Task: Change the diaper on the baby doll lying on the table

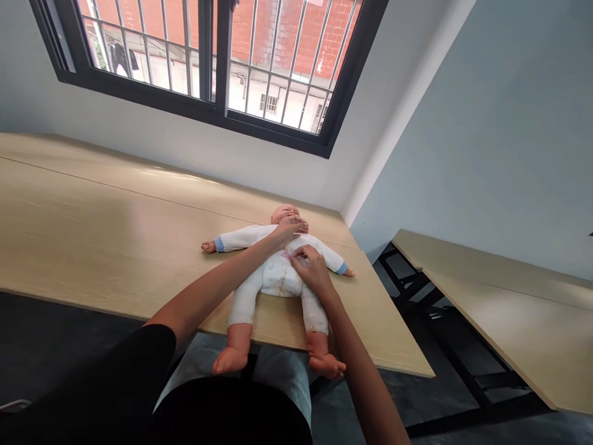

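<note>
A baby doll [280, 213] lies on its back on the wooden tabletop, its head away from me and its arms spread. It wears a white bodysuit [281, 281] with blue cuffs and some yellowish stains; its bare feet hang past the near edge. My left hand [293, 226] is at the doll's collar just under the chin, fingers bent and closed on the cloth. Lower on the chest, my right hand [312, 267] has thumb and forefinger pinched at the front of the suit. Both hands partly hide the doll's neck and chest.
The tabletop [92, 228] stretches left along the wall under a barred window [217, 106]. Across a gap on the right stands a second table [509, 303] with a black metal frame [472, 383]. My lap is below the near edge.
</note>
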The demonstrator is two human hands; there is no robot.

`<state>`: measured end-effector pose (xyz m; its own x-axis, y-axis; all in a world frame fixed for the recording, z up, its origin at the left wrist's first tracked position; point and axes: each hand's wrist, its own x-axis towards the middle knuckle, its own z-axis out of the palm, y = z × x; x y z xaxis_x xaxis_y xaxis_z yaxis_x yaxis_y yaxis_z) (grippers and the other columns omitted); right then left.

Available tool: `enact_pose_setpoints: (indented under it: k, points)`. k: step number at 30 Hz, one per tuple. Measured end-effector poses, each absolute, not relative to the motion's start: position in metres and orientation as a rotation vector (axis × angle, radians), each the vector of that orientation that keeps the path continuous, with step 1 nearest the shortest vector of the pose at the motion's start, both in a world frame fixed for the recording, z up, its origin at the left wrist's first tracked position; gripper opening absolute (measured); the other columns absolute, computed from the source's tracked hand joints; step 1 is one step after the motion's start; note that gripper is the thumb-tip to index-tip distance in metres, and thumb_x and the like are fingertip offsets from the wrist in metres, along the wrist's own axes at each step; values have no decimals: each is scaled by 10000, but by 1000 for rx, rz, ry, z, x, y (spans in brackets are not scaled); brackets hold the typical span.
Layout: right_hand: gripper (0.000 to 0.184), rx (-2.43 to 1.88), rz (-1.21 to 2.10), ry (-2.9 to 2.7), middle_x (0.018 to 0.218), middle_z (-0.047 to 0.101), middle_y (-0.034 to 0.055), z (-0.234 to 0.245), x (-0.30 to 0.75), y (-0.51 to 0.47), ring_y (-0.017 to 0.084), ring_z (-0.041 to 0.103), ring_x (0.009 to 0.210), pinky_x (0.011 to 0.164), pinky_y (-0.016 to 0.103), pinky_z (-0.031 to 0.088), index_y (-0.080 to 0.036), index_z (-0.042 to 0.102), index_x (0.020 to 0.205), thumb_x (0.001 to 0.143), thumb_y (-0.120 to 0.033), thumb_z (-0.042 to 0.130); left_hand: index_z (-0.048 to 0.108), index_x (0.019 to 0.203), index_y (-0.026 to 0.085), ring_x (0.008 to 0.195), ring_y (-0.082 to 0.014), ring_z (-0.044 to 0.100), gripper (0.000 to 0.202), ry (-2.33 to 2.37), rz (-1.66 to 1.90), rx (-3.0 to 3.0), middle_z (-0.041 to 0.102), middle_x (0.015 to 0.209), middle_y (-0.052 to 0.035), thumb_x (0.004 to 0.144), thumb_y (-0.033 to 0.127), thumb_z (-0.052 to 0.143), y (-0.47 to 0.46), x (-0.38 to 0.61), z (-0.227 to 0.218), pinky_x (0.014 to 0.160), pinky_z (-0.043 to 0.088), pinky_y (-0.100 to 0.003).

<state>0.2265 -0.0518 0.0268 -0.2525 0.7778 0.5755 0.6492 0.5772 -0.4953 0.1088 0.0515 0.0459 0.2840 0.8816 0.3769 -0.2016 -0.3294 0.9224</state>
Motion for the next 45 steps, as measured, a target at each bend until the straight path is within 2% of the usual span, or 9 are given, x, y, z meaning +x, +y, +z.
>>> enact_pose_setpoints:
  k: [4, 8, 11, 16, 22, 28, 33, 40, 45]
  points:
    - [68, -1147, 236, -1995, 959, 668, 73, 25, 226, -52, 237, 596, 936, 894, 380, 449, -200, 625, 878, 880, -250, 579, 574, 778, 162, 795, -162, 640, 253, 660, 1271, 1586, 679, 850, -52, 742, 355, 734, 41, 61, 63, 744, 493, -309]
    - [118, -1128, 211, -2001, 1019, 677, 82, 20, 225, -51, 244, 577, 1020, 974, 405, 419, -190, 676, 907, 880, -197, 561, 645, 734, 155, 763, -153, 600, 236, 694, 1182, 1757, 680, 764, -29, 671, 330, 790, 23, 25, 64, 719, 449, -278]
    - [169, -1105, 215, -1987, 1050, 677, 78, 17, 225, -50, 239, 568, 1050, 994, 404, 406, -188, 697, 941, 882, -171, 540, 693, 716, 157, 743, -161, 592, 178, 730, 1036, 1980, 692, 750, -35, 685, 315, 771, 9, 16, 58, 689, 419, -274]
    - [194, -1062, 222, -1987, 1016, 675, 70, 17, 227, -51, 233, 569, 1010, 964, 400, 403, -193, 714, 924, 884, -167, 526, 746, 822, 193, 795, -170, 572, 167, 685, 928, 2310, 691, 831, -31, 768, 345, 702, 0, 14, 49, 719, 416, -281]
    - [164, -1070, 203, -1951, 895, 636, 66, 18, 225, -52, 235, 559, 930, 914, 398, 404, -193, 658, 764, 827, -143, 515, 743, 871, 187, 879, -197, 583, 262, 626, 963, 2257, 684, 889, -45, 771, 429, 726, 6, 16, 34, 811, 443, -322]
    - [125, -1091, 276, -1866, 931, 654, 56, 18, 226, -52, 237, 560, 946, 894, 387, 415, -204, 595, 841, 798, -185, 480, 752, 1078, 211, 860, -194, 535, 268, 649, 1033, 2379, 582, 842, -36, 857, 311, 636, 7, 22, 23, 832, 440, -339]
    - [125, -1087, 343, -1764, 870, 661, 46, 20, 224, -54, 222, 597, 864, 828, 364, 442, -204, 546, 860, 764, -217, 467, 769, 1018, 218, 875, -194, 518, 222, 698, 1014, 2478, 538, 848, -33, 883, 227, 594, 4, 23, 24, 878, 426, -348]
    - [146, -1132, 456, -1621, 722, 626, 15, 21, 224, -55, 195, 594, 705, 694, 325, 448, -208, 545, 821, 741, -245, 429, 772, 921, 219, 885, -203, 519, 202, 703, 981, 2506, 545, 850, -39, 892, 222, 572, 1, 22, 26, 887, 431, -353]
    - [257, -1131, 571, -1525, 872, 662, 52, 18, 228, -49, 215, 625, 836, 719, 326, 490, -204, 560, 967, 738, -314, 517, 774, 968, 257, 1017, -220, 521, 250, 695, 979, 2576, 601, 1006, -59, 917, 206, 535, -1, 21, 27, 987, 400, -385]
